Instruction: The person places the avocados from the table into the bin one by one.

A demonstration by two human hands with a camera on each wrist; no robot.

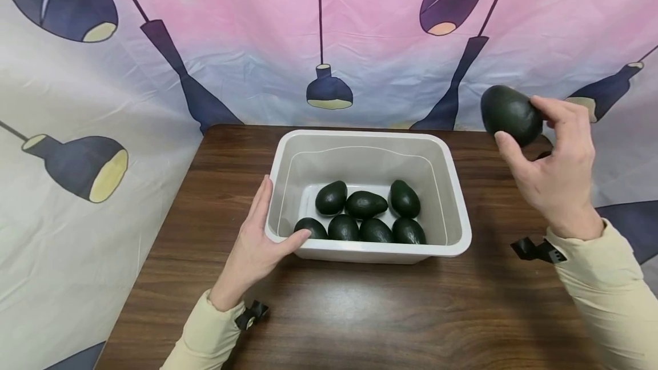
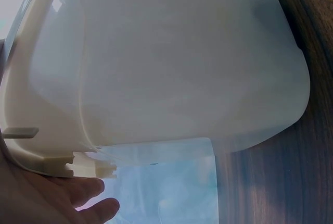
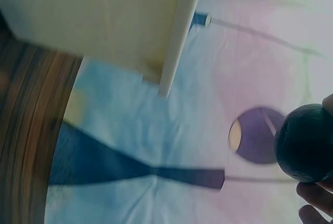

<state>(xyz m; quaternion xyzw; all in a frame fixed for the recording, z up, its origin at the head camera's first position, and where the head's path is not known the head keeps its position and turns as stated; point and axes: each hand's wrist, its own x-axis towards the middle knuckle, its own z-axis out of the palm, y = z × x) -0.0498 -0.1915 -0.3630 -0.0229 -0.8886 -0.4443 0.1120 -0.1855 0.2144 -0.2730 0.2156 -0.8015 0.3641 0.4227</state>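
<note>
Up at the right in the head view, my right hand (image 1: 560,159) pinches a dark green avocado (image 1: 509,113) between thumb and fingers, above the table and apart from the bin. The same avocado (image 3: 306,143) shows at the right edge of the right wrist view. A pale grey plastic bin (image 1: 365,251) stands upright on the table with several avocados (image 1: 366,204) on its floor. My left hand (image 1: 257,238) rests against the bin's left side, fingers extended along the outer wall and thumb across the front left corner of the rim.
Under the bin is a brown wood table (image 1: 349,313), whose back edge meets a hanging cloth (image 1: 257,73) printed with lamps. Partly hidden behind my right hand, a small dark thing (image 1: 543,155) lies near the table's back right.
</note>
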